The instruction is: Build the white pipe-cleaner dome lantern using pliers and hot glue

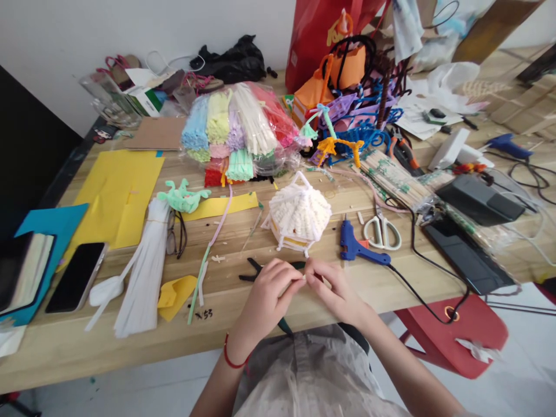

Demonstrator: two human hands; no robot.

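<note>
left hand (273,289) and right hand (333,291) tip to tip above the table (393,286), thumbs and fingers pinched closed, anything between too small to tell, dark tool (251,270) partly behind the left, blue glue gun (351,243) to the right, white lantern (299,213) just beyond the hands

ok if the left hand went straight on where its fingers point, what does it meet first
Most likely the right hand, close ahead of the left hand; whether the two touch is hard to tell.
</note>
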